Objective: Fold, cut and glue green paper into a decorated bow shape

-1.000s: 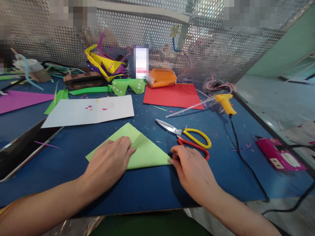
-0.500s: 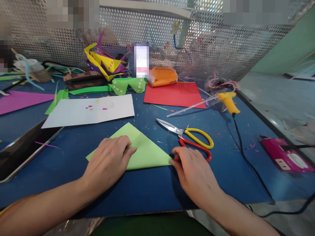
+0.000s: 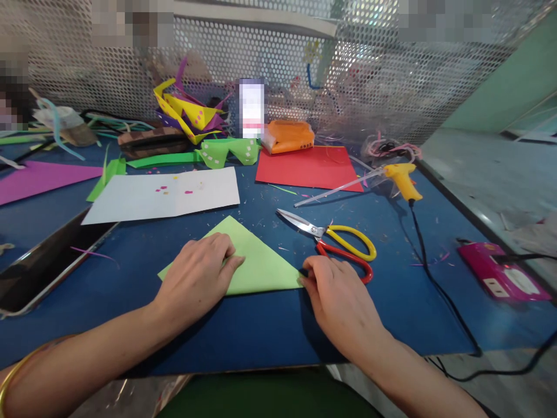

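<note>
A green paper [image 3: 256, 261], folded into a triangle, is laid flat on the blue mat [image 3: 130, 290] near the front edge. It is pressed down by the left hand [image 3: 198, 276], whose fingers are spread flat over its left half; nothing is gripped. The paper's right corner is pinched by the fingertips of the right hand [image 3: 339, 296], the other fingers being loosely curled. Scissors [image 3: 335, 244] are seen just beyond the right hand, apart from the paper. A white sheet [image 3: 165, 194] and a red sheet [image 3: 308, 167] are laid further back, and a glue gun [image 3: 402, 180] to the right. No container with visible contents can be made out.
</note>
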The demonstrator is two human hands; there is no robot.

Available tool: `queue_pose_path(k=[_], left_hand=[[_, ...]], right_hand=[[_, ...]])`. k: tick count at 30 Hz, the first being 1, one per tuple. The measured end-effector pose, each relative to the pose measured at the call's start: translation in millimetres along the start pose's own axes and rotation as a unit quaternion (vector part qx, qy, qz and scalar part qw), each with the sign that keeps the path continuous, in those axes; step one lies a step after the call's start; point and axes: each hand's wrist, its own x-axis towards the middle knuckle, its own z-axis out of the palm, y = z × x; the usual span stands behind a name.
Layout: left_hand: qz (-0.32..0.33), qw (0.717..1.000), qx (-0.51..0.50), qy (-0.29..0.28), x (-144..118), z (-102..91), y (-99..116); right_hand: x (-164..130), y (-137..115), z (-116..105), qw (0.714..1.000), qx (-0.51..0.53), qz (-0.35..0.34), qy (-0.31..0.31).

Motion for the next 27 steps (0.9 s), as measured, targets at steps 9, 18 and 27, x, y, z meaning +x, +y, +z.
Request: queue_pose_path(k=[9,18,27], left_hand=[[0.018,0.999,-0.017,0.043,-1,4.8,-2],[0.26,0.959,0.018,0.111,-4,14.3,-14],[0.29,0.95,0.108,0.028,-28,11.8,5]], right_hand=[[0,1,0,1.0,0.009,0.004,0.002],[1,1,-2,1.0,0.016,0.001,-0.001],[1,0,-4,0.999,0.044,0.013,-0.002]])
